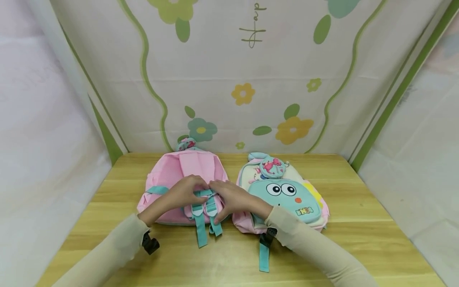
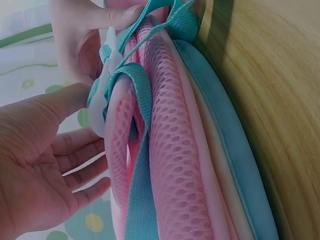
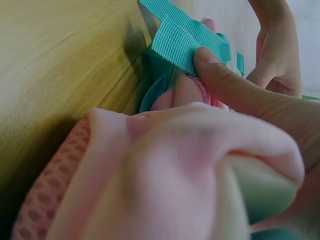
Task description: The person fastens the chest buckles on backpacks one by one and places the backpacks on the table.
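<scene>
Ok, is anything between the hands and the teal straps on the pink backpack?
Nothing visible is. The left hand has its thumb at a white buckle; the right hand has its thumb at a teal strap. The backpack with cartoon eyes lies to the right, not in between.

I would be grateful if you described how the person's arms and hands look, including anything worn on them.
The left sleeve and right sleeve are long, plain and pale beige, with a few wrinkles. A small black device sits near each wrist. The left hand and right hand are bare, with no gloves or rings visible.
</scene>
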### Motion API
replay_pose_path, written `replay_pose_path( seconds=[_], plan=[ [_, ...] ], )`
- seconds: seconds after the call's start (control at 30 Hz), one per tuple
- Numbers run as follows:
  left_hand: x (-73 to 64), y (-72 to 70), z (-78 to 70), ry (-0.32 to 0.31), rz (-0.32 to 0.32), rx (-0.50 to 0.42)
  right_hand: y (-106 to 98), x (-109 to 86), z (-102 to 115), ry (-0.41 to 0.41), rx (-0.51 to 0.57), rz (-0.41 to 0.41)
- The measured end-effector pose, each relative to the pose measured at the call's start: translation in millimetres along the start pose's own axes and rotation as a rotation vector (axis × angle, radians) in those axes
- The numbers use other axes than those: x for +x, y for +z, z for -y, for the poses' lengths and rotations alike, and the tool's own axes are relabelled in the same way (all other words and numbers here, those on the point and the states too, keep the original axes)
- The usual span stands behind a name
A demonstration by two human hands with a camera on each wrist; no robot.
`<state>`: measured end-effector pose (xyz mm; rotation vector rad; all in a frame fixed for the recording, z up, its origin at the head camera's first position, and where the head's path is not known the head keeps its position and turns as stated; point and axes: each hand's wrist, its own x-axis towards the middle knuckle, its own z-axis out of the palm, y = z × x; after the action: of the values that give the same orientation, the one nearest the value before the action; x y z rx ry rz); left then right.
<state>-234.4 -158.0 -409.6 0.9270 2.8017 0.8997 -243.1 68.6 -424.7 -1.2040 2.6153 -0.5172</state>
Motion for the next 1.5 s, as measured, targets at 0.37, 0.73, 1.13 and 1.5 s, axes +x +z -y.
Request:
replay_pose_path(
  seconds=[0.37, 0.73, 1.13, 1.5],
  plan=[
    [0.2, -1.5, -5.6, -0.035, 0.046, 0.064, -0.6, 0.9, 2.1, 0.011, -0.016, 0.016],
    [2.5, 5.8, -4.0, -0.034, -0.018, 0.104, 0.2, 2.0, 2.0, 0.033, -0.02, 0.017],
    [1.7, 10.1, 5.0, 0.0, -0.084, 0.059, 1.8, -0.2, 0.1, 0.02, 0.02, -0.015],
    [3.5, 8.5, -1.5, 0.031, -0.104, 0.047, 2.4, -1.4, -1.0, -0.017, 0.023, -0.043]
  ],
)
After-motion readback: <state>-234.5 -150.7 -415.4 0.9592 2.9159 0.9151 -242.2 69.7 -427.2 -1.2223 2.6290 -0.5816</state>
